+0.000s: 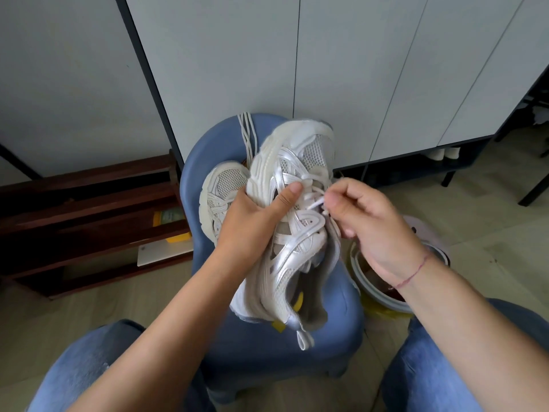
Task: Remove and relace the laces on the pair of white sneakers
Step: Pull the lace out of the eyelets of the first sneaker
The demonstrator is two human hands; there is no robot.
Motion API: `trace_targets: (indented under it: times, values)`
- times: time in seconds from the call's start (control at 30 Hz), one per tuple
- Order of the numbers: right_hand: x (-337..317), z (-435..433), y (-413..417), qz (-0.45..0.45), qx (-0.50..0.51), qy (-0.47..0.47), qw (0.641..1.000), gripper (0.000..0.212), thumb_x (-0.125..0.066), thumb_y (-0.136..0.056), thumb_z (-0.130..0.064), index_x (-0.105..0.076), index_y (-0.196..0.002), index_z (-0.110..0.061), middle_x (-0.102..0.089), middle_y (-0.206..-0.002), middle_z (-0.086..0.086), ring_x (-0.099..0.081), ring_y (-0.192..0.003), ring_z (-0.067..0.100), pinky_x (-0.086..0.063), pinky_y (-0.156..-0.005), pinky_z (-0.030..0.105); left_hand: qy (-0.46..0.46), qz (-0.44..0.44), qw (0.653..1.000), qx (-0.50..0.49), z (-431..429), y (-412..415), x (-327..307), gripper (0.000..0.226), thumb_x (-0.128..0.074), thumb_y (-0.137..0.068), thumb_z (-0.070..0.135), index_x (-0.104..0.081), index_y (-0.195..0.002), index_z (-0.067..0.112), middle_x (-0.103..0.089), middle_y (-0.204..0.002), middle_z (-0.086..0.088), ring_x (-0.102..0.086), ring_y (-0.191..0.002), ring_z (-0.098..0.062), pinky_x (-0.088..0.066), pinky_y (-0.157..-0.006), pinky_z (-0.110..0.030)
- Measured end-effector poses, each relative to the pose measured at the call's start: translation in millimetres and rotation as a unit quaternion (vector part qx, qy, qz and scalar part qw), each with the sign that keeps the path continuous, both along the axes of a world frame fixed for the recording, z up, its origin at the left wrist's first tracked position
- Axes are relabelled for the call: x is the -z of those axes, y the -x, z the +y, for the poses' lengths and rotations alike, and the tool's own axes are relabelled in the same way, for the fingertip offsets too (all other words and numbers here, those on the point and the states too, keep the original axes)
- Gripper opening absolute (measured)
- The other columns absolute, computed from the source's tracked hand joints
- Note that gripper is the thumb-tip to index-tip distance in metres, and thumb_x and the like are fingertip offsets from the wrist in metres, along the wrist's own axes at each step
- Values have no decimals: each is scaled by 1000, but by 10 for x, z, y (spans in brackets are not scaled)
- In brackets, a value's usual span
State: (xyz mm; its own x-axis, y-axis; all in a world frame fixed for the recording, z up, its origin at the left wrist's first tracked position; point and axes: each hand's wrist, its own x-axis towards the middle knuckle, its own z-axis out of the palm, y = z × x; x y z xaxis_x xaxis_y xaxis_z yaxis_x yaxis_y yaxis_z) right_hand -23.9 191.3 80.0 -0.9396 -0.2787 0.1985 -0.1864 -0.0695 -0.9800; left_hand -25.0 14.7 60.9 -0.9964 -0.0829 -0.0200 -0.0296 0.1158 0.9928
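Note:
I hold one white and silver sneaker [292, 236] tilted on its side above a small blue chair [267, 346], toe pointing away. My left hand [255, 215] grips its side, thumb pressed near the eyelets. My right hand [371, 224] pinches the white lace [316, 202] at the sneaker's upper eyelets. The second white sneaker [221, 188] lies on the chair seat behind my left hand, partly hidden. A loose white lace [246, 135] hangs over the chair's back.
A dark wooden shoe rack [89, 215] stands at the left on the floor. A white bin [383, 295] with a yellow liner sits right of the chair. White cabinet doors [341, 69] rise behind. My knees in blue jeans flank the chair.

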Motion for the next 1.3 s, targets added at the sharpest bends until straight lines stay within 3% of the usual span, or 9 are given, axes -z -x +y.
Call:
trace_targets:
  times: [0.1,0.27,0.37,0.53,0.63,0.7,0.83,1.07,1.3]
  values:
    - [-44,-3,10,-177,-33,156,971,16,-53,-84,-22,-52,-73,-11,-35,-55,-5,-30,-49,8,-29,-49,17,-23,-3,1000,4,-24,15,15,71,-76,-64,72,-69,-116,24,-77,-105,3,-73,-100,-18,-52,-98,-47]
    - [-66,-42,-17,81,96,-306,944,55,-55,-80,-59,-48,-62,-8,-37,-48,-8,-36,-47,6,-28,-49,18,87,-14,995,-47,26,13,70,98,-68,-45,92,-62,-118,26,-75,-101,12,-71,-95,-10,-56,-90,-43]
    - [-19,-50,-8,174,119,-358,909,42,-64,-82,-45,-50,-59,-13,-42,-49,-10,-42,-50,6,-30,-48,15,93,-15,995,-45,49,2,63,99,-68,-46,92,-62,-118,25,-75,-98,12,-71,-94,-9,-56,-90,-43]
    - [-16,-40,51,9,44,13,999,30,-62,-85,-26,-51,-63,-10,-46,-58,-4,-43,-59,6,-37,-61,21,-27,-12,1000,9,22,-15,33,62,-78,-71,61,-69,-118,22,-77,-104,2,-73,-100,-18,-52,-99,-46]
    - [-75,51,118,-133,11,270,953,30,-53,-84,-24,-48,-56,-14,-40,-59,-2,-32,-59,11,-28,-62,25,-76,-22,997,17,27,-36,3,57,-79,-75,52,-69,-119,18,-77,-104,-2,-74,-99,-21,-53,-99,-46]
    - [-86,103,148,-167,-20,282,945,35,-50,-87,-25,-47,-54,-14,-44,-64,0,-30,-61,13,-27,-63,27,-85,-24,996,22,23,-36,6,56,-77,-74,51,-69,-119,17,-77,-104,-3,-73,-99,-22,-53,-99,-46]
    - [-81,133,100,-24,63,-49,997,28,-54,-88,-23,-59,-74,0,-58,-60,-6,-42,-53,6,-32,-55,21,-53,-14,998,6,16,10,80,72,-82,-63,67,-67,-120,25,-76,-108,2,-72,-103,-22,-51,-99,-48]
    - [-9,-1,40,292,122,-407,857,37,-47,-85,-51,-57,-69,-20,-56,-71,-11,-58,-77,10,-47,-70,34,1,5,1000,1,37,18,105,67,-78,-61,69,-71,-110,25,-77,-99,5,-73,-97,-17,-53,-96,-47]
    - [-84,223,189,72,205,-23,976,27,-55,-94,-23,-58,-68,-23,-56,-60,-11,-46,-61,3,-38,-64,22,-21,-12,1000,13,-25,36,111,73,-77,-62,74,-69,-116,25,-77,-104,4,-73,-101,-20,-52,-98,-48]
